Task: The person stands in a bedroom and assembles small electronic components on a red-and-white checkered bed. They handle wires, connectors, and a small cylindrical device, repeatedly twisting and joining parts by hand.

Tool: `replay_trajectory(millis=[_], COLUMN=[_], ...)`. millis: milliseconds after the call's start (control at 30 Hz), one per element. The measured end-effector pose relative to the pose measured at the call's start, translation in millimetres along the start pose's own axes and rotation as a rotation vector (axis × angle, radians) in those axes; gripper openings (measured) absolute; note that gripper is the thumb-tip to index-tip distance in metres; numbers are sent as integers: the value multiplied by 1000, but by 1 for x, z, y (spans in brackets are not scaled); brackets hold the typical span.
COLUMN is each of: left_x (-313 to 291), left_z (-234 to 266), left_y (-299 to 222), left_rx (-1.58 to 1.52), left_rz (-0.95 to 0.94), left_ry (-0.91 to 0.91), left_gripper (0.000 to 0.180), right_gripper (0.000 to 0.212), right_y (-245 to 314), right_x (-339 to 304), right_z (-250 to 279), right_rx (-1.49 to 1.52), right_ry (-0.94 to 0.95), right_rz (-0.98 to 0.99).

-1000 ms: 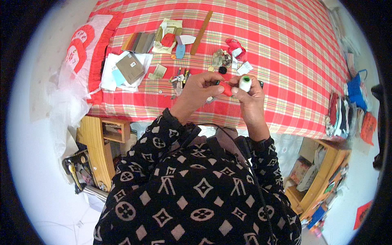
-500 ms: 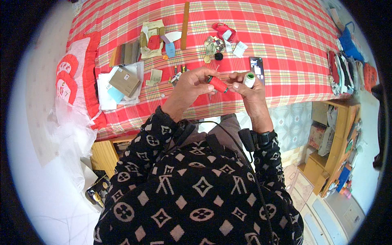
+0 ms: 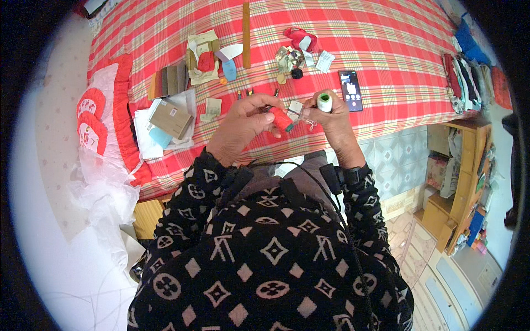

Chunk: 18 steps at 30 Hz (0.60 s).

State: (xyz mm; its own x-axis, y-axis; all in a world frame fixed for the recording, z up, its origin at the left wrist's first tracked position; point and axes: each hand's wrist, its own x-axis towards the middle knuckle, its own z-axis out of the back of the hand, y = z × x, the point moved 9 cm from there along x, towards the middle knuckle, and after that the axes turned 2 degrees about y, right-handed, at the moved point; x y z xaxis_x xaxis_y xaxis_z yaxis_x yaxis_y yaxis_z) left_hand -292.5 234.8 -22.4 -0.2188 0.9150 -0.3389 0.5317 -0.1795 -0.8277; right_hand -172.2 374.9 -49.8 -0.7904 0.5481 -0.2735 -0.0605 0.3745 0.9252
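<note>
Fingers and thumb of my left hand (image 3: 247, 122) close around a spool of red thread (image 3: 281, 118), which tilts down to the right with a green end showing. My right hand (image 3: 333, 122) is curled round a spool of white thread (image 3: 324, 102) with a green top. Its thumb and index finger pinch toward the red spool, with a loose white strand beneath them. Between the hands a small white card (image 3: 295, 110) is visible, partly behind the fingers. Both hands are above the near edge of a bed with a red plaid cover (image 3: 381, 88).
Beyond my right hand lies a phone (image 3: 350, 91). Further off are a pile of small scraps (image 3: 288, 60), a black pompom-like ball (image 3: 297, 73) and a wooden ruler (image 3: 246, 38). A brown packet (image 3: 171, 118) rests on papers at left; folded clothes (image 3: 454, 83) stand at far right.
My left hand has shifted slightly left and down with the red spool. My right hand has drawn the white spool a little left, and the small white card now shows between them.
</note>
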Motion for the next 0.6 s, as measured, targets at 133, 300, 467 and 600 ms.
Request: replay_trajectory(millis=[133, 300, 467, 600], left_x=[-5, -2, 2, 7], left_z=[13, 21, 20, 22], left_y=[-1, 6, 7, 4], left_rx=[68, 32, -76, -48], left_rz=[-43, -33, -20, -27], left_ry=[-26, -1, 61, 2], left_gripper=[27, 26, 28, 28], right_gripper=[23, 21, 18, 19], right_y=[-9, -5, 6, 19], right_x=[2, 5, 8, 7], right_z=[13, 16, 18, 24], right_rx=[157, 347, 498, 512], right_ry=[-65, -39, 7, 7], right_rz=[-34, 7, 53, 92])
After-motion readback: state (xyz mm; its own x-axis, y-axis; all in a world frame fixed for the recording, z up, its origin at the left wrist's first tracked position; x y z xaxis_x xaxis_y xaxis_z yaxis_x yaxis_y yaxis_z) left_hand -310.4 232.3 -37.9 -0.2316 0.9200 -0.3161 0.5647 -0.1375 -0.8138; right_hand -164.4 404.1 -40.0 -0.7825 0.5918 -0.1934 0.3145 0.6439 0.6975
